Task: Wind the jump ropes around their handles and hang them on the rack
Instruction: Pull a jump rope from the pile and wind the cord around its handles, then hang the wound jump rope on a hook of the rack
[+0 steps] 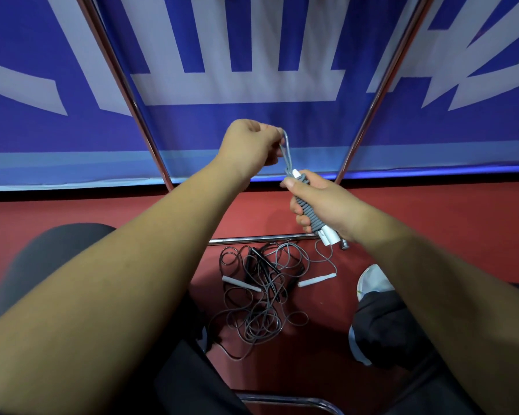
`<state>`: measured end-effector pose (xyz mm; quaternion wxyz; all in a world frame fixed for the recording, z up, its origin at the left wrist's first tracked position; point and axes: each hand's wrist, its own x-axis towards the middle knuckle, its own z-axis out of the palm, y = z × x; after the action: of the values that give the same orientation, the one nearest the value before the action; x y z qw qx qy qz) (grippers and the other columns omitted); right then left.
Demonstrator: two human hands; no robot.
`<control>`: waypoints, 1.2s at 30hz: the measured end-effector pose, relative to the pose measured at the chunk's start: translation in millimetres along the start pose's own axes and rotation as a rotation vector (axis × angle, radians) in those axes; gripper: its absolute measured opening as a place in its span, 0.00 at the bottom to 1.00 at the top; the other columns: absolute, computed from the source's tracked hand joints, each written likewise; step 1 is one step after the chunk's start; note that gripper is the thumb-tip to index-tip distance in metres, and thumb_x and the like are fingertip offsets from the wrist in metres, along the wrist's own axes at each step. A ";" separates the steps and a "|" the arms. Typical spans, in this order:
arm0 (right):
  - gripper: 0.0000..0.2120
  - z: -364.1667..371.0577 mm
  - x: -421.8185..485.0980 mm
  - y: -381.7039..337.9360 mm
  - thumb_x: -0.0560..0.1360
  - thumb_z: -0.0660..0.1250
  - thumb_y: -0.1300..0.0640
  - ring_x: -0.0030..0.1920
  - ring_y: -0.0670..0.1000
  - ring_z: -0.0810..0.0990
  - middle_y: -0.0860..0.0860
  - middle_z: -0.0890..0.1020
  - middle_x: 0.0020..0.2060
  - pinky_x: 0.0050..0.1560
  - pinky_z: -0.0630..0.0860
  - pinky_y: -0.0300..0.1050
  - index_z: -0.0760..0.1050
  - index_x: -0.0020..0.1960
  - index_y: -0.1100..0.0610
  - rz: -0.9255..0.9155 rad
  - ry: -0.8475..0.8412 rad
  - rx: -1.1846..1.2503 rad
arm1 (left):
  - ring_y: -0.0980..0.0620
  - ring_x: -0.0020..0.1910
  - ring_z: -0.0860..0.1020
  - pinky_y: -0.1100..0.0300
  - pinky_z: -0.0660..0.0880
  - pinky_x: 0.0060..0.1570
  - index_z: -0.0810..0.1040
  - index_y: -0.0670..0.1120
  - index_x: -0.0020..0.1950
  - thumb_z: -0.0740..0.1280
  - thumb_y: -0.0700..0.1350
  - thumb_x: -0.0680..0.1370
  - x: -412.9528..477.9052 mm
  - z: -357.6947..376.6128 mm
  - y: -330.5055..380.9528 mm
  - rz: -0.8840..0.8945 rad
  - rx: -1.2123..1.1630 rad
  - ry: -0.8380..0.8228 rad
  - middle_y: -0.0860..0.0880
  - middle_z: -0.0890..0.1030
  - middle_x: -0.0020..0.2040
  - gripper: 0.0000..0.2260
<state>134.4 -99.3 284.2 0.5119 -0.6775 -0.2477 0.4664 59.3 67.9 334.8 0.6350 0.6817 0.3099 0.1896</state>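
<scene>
Gripped in the right hand was a pair of white handles wound in grey rope — the left hand pinched the rope's loose loop just above. More ropes lay tangled on the red floor below — well apart.

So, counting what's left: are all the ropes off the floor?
No, a loose tangle of ropes lies unwound on the red floor.

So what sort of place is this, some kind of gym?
Probably a gym or sports hall: a red sports floor, a big blue banner with white lettering behind metal rack poles, and loose jump ropes tangled on the floor.
</scene>
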 end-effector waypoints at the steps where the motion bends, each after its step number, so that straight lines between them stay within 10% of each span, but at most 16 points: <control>1: 0.18 -0.4 0.0 -1.3 0.85 0.67 0.42 0.30 0.52 0.71 0.52 0.75 0.34 0.33 0.71 0.45 0.73 0.65 0.54 -0.016 0.011 0.003 | 0.45 0.36 0.75 0.52 0.81 0.45 0.83 0.36 0.42 0.68 0.38 0.80 -0.3 -0.3 3.2 -0.001 -0.059 -0.020 0.44 0.77 0.32 0.09; 13: 0.11 -6.2 -4.1 -9.0 0.78 0.73 0.40 0.56 0.55 0.88 0.49 0.87 0.56 0.61 0.82 0.62 0.84 0.57 0.43 -0.046 0.176 0.062 | 0.49 0.39 0.83 0.52 0.85 0.48 0.82 0.33 0.54 0.69 0.39 0.84 -9.4 2.1 12.4 0.026 -0.043 -0.197 0.43 0.82 0.40 0.09; 21: 0.02 -17.0 -21.2 -29.6 0.77 0.76 0.56 0.39 0.41 0.80 0.43 0.85 0.38 0.48 0.78 0.42 0.85 0.49 0.54 -0.255 0.492 -0.048 | 0.50 0.39 0.83 0.49 0.85 0.50 0.82 0.35 0.53 0.70 0.38 0.83 -37.0 10.6 26.6 0.133 0.052 -0.195 0.40 0.82 0.42 0.06; 28: 0.02 -14.5 -52.7 -39.2 0.77 0.75 0.52 0.44 0.50 0.86 0.50 0.88 0.41 0.52 0.83 0.57 0.84 0.46 0.49 -0.290 0.507 -0.141 | 0.52 0.39 0.83 0.57 0.81 0.45 0.83 0.39 0.51 0.72 0.41 0.81 -63.8 15.8 39.6 0.207 0.135 -0.143 0.41 0.84 0.42 0.04; 36: 0.02 -15.9 -97.5 -73.2 0.80 0.73 0.57 0.42 0.45 0.86 0.47 0.87 0.39 0.46 0.83 0.51 0.84 0.48 0.53 -0.319 0.527 -0.169 | 0.52 0.45 0.83 0.46 0.81 0.58 0.84 0.48 0.50 0.74 0.49 0.80 -98.7 21.6 66.6 0.289 0.248 -0.172 0.47 0.86 0.46 0.05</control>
<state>115.8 -160.1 389.4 0.5668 -0.7680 -0.2474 0.1664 12.9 -13.9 410.9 0.5366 0.8056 0.1745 0.1804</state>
